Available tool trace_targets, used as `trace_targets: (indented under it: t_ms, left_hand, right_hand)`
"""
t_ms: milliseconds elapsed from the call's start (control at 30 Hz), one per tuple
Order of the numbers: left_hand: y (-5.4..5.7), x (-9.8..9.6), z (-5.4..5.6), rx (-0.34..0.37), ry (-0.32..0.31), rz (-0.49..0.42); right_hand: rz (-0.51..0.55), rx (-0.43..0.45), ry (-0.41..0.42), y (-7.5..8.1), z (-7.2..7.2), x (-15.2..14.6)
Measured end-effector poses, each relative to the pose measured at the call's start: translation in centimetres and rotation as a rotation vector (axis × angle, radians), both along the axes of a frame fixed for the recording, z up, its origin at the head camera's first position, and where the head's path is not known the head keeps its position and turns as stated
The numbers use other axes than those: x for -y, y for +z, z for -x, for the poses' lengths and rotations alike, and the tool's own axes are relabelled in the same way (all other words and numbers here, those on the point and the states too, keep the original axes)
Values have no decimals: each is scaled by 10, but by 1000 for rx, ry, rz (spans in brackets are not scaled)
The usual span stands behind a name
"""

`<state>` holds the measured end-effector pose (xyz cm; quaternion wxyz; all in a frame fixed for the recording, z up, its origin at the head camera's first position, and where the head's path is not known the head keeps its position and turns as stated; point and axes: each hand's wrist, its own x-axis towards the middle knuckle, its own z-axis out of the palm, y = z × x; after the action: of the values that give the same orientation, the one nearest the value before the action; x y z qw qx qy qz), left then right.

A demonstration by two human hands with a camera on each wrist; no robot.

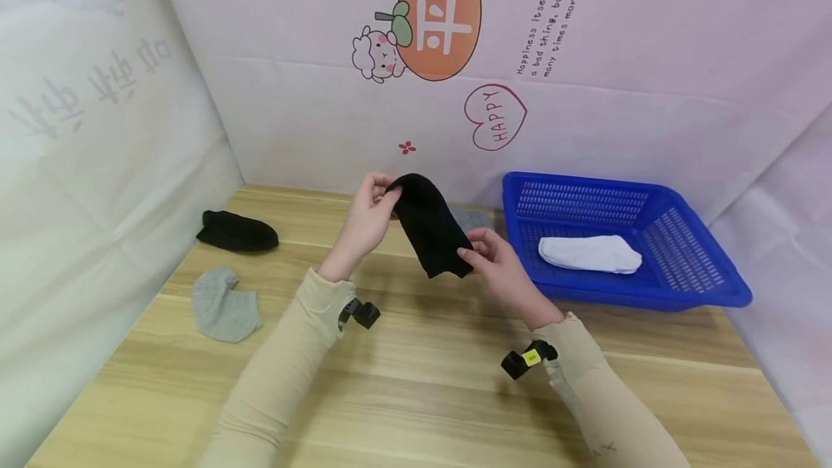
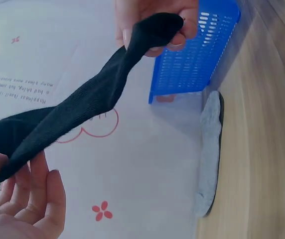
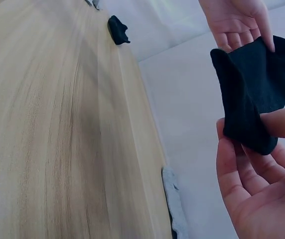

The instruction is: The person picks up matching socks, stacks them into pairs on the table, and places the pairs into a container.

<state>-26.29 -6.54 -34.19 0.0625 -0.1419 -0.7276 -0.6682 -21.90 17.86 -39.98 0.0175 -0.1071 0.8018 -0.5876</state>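
A black sock [image 1: 430, 226] is stretched between my two hands above the table. My left hand [image 1: 365, 219] pinches its upper left end between thumb and fingers. At the lower right end, my right hand [image 1: 497, 266] pinches the sock near its opening. In the left wrist view the sock [image 2: 82, 99] looks long and slightly twisted. Behind the hands, partly hidden in the head view, a grey sock [image 1: 473, 220] lies by the back wall; the left wrist view shows this grey sock [image 2: 210, 149] with a dark layer along its edge.
A blue plastic basket [image 1: 624, 297] stands at the right with a white sock [image 1: 588, 253] inside. Toward the left of the wooden table [image 1: 416, 396] lie another black sock [image 1: 237, 231] and a bent light grey sock [image 1: 224, 307]. Printed cloth walls [image 1: 312, 121] enclose the back and sides.
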Motion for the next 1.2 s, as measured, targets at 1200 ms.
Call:
trace_targets:
  t_ms: [1200]
  left_hand:
    - [-7,29,13,22,-28,49]
  right_hand:
    - [-12,-63,106,8,-10,-2]
